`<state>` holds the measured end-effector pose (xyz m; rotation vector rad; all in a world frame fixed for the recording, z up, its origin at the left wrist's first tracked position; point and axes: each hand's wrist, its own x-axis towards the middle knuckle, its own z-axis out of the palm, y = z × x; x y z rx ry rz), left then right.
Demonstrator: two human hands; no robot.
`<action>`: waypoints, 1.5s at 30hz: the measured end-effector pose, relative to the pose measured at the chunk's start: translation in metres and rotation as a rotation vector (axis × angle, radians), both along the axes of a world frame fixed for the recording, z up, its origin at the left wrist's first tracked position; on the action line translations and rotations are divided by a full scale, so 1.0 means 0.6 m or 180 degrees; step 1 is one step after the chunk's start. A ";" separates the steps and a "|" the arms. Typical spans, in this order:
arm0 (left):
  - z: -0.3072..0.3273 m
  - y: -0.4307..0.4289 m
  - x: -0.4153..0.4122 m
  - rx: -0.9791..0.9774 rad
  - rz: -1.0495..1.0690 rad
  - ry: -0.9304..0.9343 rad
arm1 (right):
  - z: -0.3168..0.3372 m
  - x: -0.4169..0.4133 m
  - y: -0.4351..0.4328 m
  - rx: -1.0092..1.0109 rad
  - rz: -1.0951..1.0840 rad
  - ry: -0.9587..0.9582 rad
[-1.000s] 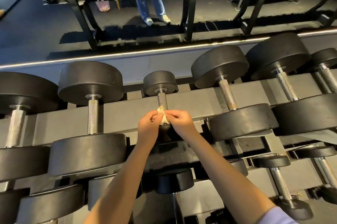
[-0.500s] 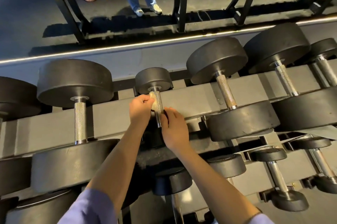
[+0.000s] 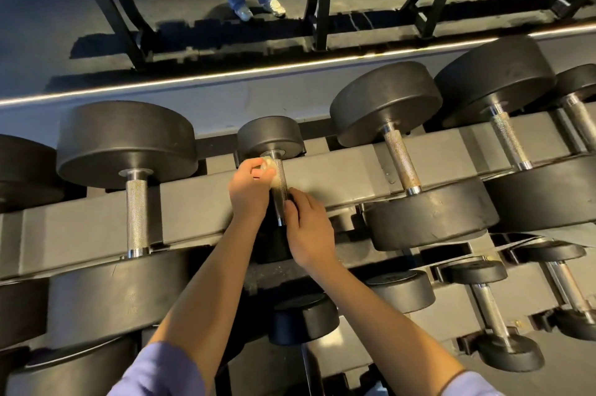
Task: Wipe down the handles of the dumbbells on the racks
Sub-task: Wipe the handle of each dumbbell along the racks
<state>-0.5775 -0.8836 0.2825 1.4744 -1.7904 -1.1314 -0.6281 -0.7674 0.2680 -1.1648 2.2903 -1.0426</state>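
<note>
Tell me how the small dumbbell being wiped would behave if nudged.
The small dumbbell probably stays put: its heads straddle the rack rail. The knurled handle likely grips well, not slippery. It looks lighter than its neighbours.

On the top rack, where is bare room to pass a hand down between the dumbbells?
Bare rail lies between the large left dumbbell and the small dumbbell; another patch lies before the next large dumbbell. Crowded: the small handle, where the left hand presses a cloth and the right hand steadies it.
</note>
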 end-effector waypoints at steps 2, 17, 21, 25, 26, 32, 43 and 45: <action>0.000 0.000 0.002 0.0079 -0.0130 -0.0056 | -0.001 -0.001 -0.001 0.0007 -0.0008 -0.0007; 0.014 0.017 0.016 0.0390 -0.0297 -0.0034 | -0.001 0.000 0.002 -0.0077 -0.0078 0.0041; 0.013 0.025 0.024 0.0562 -0.0436 -0.0118 | 0.008 0.001 0.003 -0.0105 -0.0055 0.0074; 0.016 0.033 0.038 0.0639 -0.0809 -0.0576 | 0.028 -0.001 0.009 -0.0128 0.0108 0.0303; 0.018 0.036 0.040 0.0636 -0.0896 -0.0703 | 0.029 0.000 0.009 -0.0110 0.0213 0.0516; 0.033 0.058 0.052 0.0507 -0.1112 -0.1250 | 0.005 0.007 0.025 -0.0038 0.0348 0.0587; 0.084 0.193 0.054 -0.0686 -0.1143 -0.0468 | 0.018 -0.027 0.202 -0.0110 -0.0184 -0.0263; 0.078 0.236 0.058 -0.0836 -0.1270 -0.0488 | 0.008 -0.038 0.244 -0.0022 -0.0303 -0.0325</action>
